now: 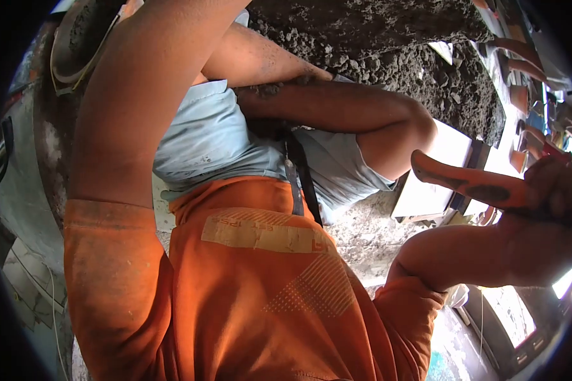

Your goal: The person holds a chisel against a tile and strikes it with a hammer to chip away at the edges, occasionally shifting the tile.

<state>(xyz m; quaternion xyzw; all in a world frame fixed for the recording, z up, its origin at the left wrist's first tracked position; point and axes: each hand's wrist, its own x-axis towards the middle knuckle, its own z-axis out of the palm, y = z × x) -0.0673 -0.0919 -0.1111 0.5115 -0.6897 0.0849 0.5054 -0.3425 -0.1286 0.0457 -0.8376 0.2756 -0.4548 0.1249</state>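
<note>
My right hand (546, 190) is raised near the right edge, with its fingers closed round a tool with an orange handle (470, 181). The handle has dark patches and a curved, rounded end that points to the left. The tool's working end is hidden, so its kind does not show. My left arm (127, 108) reaches up past the top edge, and its hand is outside the view. Below lie my bent legs (337, 108) in light blue shorts, smeared with dirt. A heap of dark, crumbly soil-like material (388, 63) lies just beyond them.
At the upper left stands a rounded container (82, 38) with a dirty inside. A white panel (429, 171) lies beside my knee. Along the right edge are several reddish-brown blocks (518, 98) and what look like another person's limbs (521, 57). A dark-framed object (508, 324) is at lower right.
</note>
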